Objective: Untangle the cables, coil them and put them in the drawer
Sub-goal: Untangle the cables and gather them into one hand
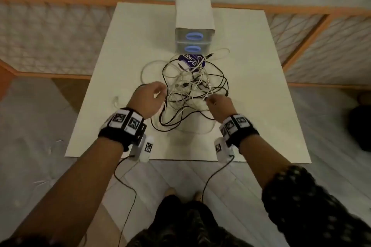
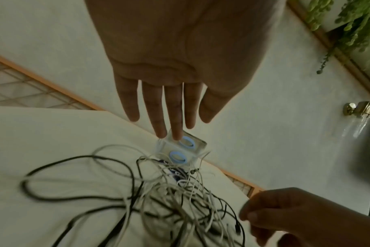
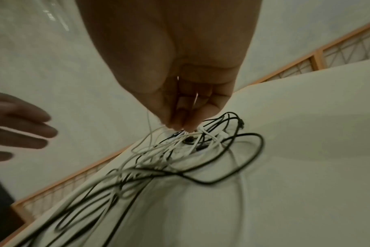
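Note:
A tangle of white and black cables (image 1: 192, 90) lies in the middle of the white table (image 1: 251, 86), in front of a small drawer unit (image 1: 193, 16) with two shut drawers and blue oval handles. My left hand (image 1: 155, 94) hovers at the tangle's left edge with straight, spread fingers (image 2: 175, 117) and holds nothing. My right hand (image 1: 216, 102) is at the tangle's right edge. Its bunched fingertips (image 3: 180, 123) pinch thin white cables (image 3: 169, 147) and lift them a little. The drawer unit (image 2: 182, 150) stands just beyond the cables (image 2: 180, 200).
A blue round label or packet (image 1: 192, 60) lies under the cables near the drawers. A loose white cable end (image 1: 116, 100) rests on the table's left side. An orange-framed lattice fence (image 1: 50, 32) runs behind the table. A dark object (image 1: 359, 126) sits on the floor at the right.

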